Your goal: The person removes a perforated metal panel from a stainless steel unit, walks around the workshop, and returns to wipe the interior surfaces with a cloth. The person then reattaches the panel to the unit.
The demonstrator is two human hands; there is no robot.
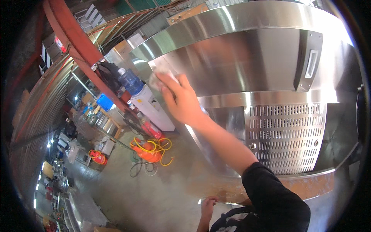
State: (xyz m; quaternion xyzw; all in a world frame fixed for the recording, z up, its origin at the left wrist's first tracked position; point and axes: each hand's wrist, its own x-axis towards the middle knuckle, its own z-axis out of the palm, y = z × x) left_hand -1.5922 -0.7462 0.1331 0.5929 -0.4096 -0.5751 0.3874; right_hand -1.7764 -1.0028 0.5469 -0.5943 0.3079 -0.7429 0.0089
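Observation:
My right hand [183, 99] reaches up and across, its fingers closed over a pale, whitish cloth [164, 75]. The cloth is pressed at the left edge of a large brushed stainless steel cabinet [239, 58] and is blurred. My left hand [208, 208] is low in the view, beside my dark shirt, with its fingers curled. It is close to the edge of a brown board [309, 185] under the cabinet; whether it holds anything is hidden. A slotted steel panel [286, 135] and a dark bracket with a light insert [309, 62] are on the cabinet's front.
A white water dispenser [152, 108] with a blue bottle [130, 82] stands left of the cabinet beside a red steel column [83, 48]. Nearby are a red fire extinguisher [150, 128] and an orange machine with a yellow hose [148, 152] on the concrete floor.

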